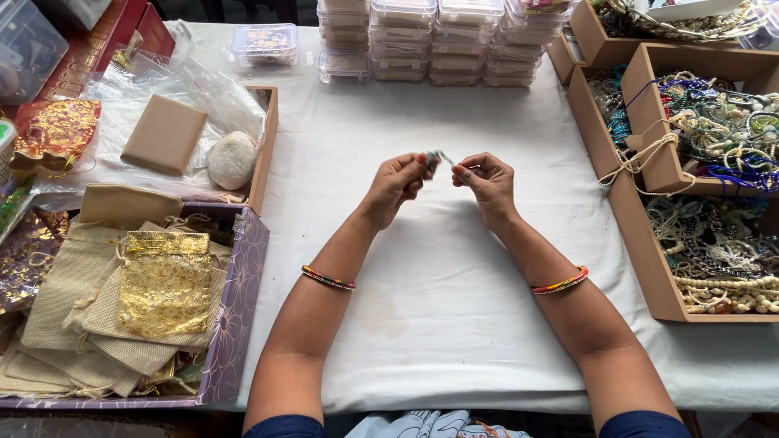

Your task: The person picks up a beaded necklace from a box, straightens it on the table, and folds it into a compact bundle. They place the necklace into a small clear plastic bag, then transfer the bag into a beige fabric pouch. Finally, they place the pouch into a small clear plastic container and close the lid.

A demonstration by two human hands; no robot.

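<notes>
Small silvery trinket (438, 156) sits center frame, slightly above middle, pinched between both hands over the white tablecloth (422, 276). Too small to tell what it is exactly, looks like a bit of jewelry. Left hand (398, 182) is clenched around it, thumb and forefinger gripping the trinket's left end. Right hand (487, 180) curls in too, fingertips pinching at or just beside the right end; a fine thread or wire may run between the hands, cannot tell. Each wrist wears 1 beaded bangle: left bangle (328, 278), right bangle (560, 282).

Judgement for doing this fiddly bit well: keep both pinches close together, hold the piece steady with the left, let the right do the fine work, stay over the cloth so anything dropped lands in sight.

Outward: stacks of clear plastic boxes (430, 40) at top center. 1 lone clear box (264, 43) with gold contents at upper left of the stacks. Right edge: cardboard trays (659, 174) heaped with bead necklaces (718, 122). Left side: purple tray (235, 312) holding burlap pouches (81, 300) and 1 gold mesh pouch (165, 284). Above that, a wooden box (264, 146) with a tan pad (164, 134) and a pale stone (232, 159) on clear plastic.
</notes>
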